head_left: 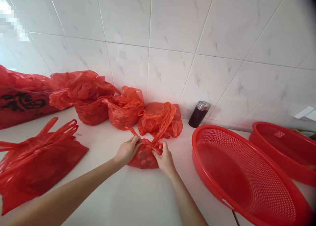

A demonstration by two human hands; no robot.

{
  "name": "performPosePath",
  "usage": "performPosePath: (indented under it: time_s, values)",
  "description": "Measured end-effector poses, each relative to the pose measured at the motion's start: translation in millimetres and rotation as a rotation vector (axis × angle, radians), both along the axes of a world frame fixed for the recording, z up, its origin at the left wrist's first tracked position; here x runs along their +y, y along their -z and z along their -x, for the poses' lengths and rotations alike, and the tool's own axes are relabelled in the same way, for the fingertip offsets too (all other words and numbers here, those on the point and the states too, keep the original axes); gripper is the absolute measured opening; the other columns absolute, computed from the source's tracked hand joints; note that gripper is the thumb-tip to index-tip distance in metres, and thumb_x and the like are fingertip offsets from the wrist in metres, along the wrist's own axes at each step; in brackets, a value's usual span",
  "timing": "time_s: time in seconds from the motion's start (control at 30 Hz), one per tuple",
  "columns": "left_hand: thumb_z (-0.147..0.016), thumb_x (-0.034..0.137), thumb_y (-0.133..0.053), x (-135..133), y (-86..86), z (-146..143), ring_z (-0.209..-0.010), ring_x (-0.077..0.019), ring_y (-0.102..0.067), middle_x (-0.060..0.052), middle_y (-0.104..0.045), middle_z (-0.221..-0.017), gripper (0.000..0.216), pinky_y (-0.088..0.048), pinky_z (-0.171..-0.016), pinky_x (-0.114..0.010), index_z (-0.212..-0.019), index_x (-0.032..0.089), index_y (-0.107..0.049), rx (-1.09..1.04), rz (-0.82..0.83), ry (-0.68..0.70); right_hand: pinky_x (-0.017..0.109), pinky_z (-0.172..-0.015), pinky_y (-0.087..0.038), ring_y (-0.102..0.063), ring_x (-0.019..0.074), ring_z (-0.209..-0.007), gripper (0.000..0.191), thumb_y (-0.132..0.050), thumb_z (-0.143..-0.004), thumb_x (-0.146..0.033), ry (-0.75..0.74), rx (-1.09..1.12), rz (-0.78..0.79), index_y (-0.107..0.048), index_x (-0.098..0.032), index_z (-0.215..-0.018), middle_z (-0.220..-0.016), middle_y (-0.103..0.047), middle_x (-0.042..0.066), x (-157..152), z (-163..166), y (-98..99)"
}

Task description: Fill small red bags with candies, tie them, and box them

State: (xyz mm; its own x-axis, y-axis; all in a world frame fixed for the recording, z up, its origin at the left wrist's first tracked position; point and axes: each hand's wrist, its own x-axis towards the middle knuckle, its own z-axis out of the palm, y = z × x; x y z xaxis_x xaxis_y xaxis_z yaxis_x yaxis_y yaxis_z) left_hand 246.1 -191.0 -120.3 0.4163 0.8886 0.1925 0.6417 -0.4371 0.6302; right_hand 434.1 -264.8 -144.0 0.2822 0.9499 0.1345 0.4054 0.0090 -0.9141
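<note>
A small red plastic bag with roundish lumps inside rests on the white table in front of me. My left hand is closed on the left side of its gathered top, where a handle loop sticks up. On the right side, my right hand pinches a twisted red handle between thumb and fingers. What the bag holds shows only faintly through the plastic. Just behind it lies another crumpled red bag, close to my fingers.
More filled red bags line the tiled wall. Flat red bags lie at left, below a large red bag with black writing. A dark flask stands by the wall. Red plastic baskets occupy the right.
</note>
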Motion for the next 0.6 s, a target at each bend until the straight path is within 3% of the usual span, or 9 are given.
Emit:
performPosePath:
  time_s: [0.13, 0.33, 0.43, 0.53, 0.6]
  values:
    - [-0.093, 0.043, -0.035, 2.3, -3.6, 4.9, -0.086, -0.0222, -0.065, -0.003, -0.068, -0.100, 0.022, -0.046, -0.078, -0.034, -0.095, 0.027, -0.050, 0.026, 0.005, 0.055, 0.026, -0.058, -0.042, -0.055, 0.0158, -0.064, 0.028, -0.061, -0.076, -0.036, -0.026, 0.048, 0.011, -0.036, -0.025, -0.082, -0.074, -0.055, -0.004, 1.6, -10.4, 2.5]
    - [-0.094, 0.045, -0.033, 2.1, -0.9, 19.0, -0.077, -0.0209, -0.063, -0.002, -0.065, -0.086, 0.027, -0.048, -0.073, -0.033, -0.095, 0.025, -0.051, 0.053, 0.034, 0.091, 0.027, -0.064, -0.047, -0.058, 0.0159, -0.071, 0.025, -0.060, -0.078, -0.036, -0.060, 0.144, 0.002, -0.039, -0.023, -0.082, -0.078, -0.057, -0.002, -2.0, -34.1, 4.9]
    - [-0.095, 0.040, -0.032, -1.9, 8.0, 22.6, -0.087, -0.0226, -0.065, -0.006, -0.066, -0.100, 0.030, -0.049, -0.079, -0.036, -0.106, 0.024, -0.054, 0.067, 0.045, 0.101, 0.028, -0.065, -0.048, -0.059, 0.0169, -0.072, 0.027, -0.064, -0.076, -0.037, -0.111, 0.181, 0.026, -0.044, -0.022, -0.085, -0.080, -0.059, -0.001, -8.2, -38.3, 0.6]
    - [-0.093, 0.038, -0.037, -7.8, 11.7, 20.8, -0.111, -0.0238, -0.059, -0.007, -0.060, -0.123, 0.038, -0.045, -0.095, -0.038, -0.126, 0.027, -0.051, 0.067, 0.023, 0.148, 0.028, -0.069, -0.049, -0.061, 0.0174, -0.080, 0.033, -0.066, -0.077, -0.044, -0.171, 0.230, 0.054, -0.048, -0.023, -0.094, -0.089, -0.062, 0.000, -14.3, -34.3, -7.1]
    - [-0.090, 0.039, -0.044, -12.0, 10.0, 16.5, -0.121, -0.0255, -0.051, -0.007, -0.055, -0.134, 0.044, -0.040, -0.102, -0.040, -0.132, 0.028, -0.050, 0.073, -0.001, 0.196, 0.028, -0.071, -0.048, -0.062, 0.0176, -0.083, 0.034, -0.062, -0.080, -0.050, -0.127, 0.175, 0.052, -0.049, -0.024, -0.097, -0.093, -0.064, 0.001, -15.6, -28.1, -9.7]
